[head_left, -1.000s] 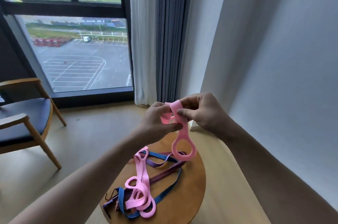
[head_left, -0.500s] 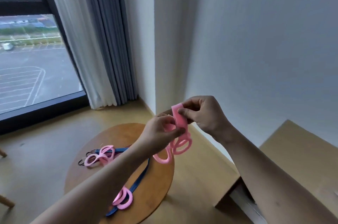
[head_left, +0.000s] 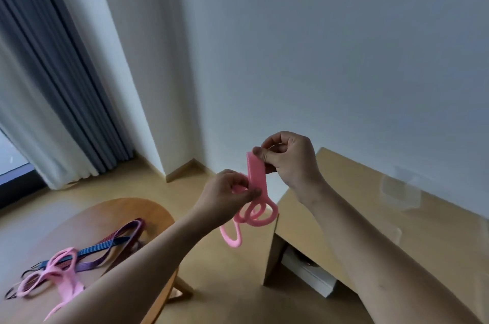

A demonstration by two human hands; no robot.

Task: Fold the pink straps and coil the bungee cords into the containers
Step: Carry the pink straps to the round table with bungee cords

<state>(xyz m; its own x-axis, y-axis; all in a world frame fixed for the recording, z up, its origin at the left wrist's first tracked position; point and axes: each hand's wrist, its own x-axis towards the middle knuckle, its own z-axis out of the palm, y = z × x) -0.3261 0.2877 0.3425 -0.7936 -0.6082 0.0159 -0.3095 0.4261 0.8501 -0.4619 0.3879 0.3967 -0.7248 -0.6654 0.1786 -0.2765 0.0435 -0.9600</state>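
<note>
Shifted since the earlier frame: view swung right, so the round desk (head_left: 105, 212) now sits low left and the long desk (head_left: 344, 231) fills the right; both hands have carried their load over the floor gap between the two.

Item 1: pink strap (head_left: 256, 175), held in the air. Folded over itself, long axis roughly upright, end loops hanging below.
- Right hand (head_left: 288, 162): thumb and fingers pinching the top of the fold.
- Left hand (head_left: 225, 196): fingers curled, pinching the layers lower down, just above the loops.

Item 2: second pink strap (head_left: 60, 270), lying loose on the round desk, near left, not folded.

Item 3: blue cord (head_left: 105, 245) and purple cord (head_left: 124, 228), tangled together on the round desk, partly under the second strap. Two colours seen; exact number of cords cannot be told.

Item 4: clear container (head_left: 399, 191), on the long desk against the wall. One made out; it is faint, and any others cannot be counted.

Bearing for the coming move (judged): the container lies right and far of the held strap, beyond the right hand, which is the nearer hand. The strap likely travels right, over the desk edge, and goes in folded end down or flat.

Count: pink straps two, one in hand, none yet stored.
</note>
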